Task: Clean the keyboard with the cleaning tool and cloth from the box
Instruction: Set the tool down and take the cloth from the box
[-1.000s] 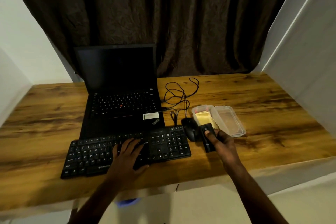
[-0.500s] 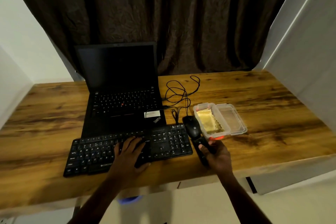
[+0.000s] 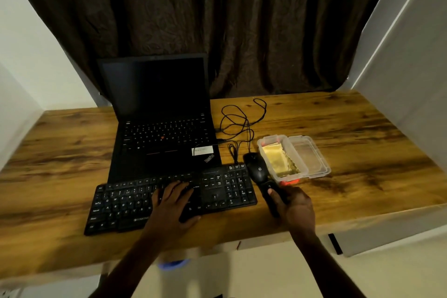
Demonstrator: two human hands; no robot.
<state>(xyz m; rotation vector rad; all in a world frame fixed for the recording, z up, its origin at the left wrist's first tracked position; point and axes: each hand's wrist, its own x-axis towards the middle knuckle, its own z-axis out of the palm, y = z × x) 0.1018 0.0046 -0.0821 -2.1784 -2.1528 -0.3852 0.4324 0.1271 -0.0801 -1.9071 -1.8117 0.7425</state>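
Note:
A black external keyboard (image 3: pixel 225 189) lies near the desk's front edge. My left hand (image 3: pixel 173 203) rests flat on its middle keys, fingers spread. My right hand (image 3: pixel 294 205) is closed around a black stick-shaped cleaning tool (image 3: pixel 271 192), held just right of the keyboard and in front of the mouse. Behind it stands an open clear plastic box (image 3: pixel 263 144) holding a folded yellow cloth (image 3: pixel 278 159). The box's clear lid (image 3: pixel 310 157) lies beside it on the right.
A black mouse (image 3: pixel 257 170) sits between keyboard and box, its cable (image 3: pixel 238 121) coiled behind. An open black laptop (image 3: pixel 162 128) stands behind the keyboard. The wooden desk (image 3: pixel 362 143) is flanked by white panels, with a dark curtain at the back.
My right hand has drawn the black tool away from the box toward the desk's front edge, beside the keyboard. The left hand stayed on the keys.

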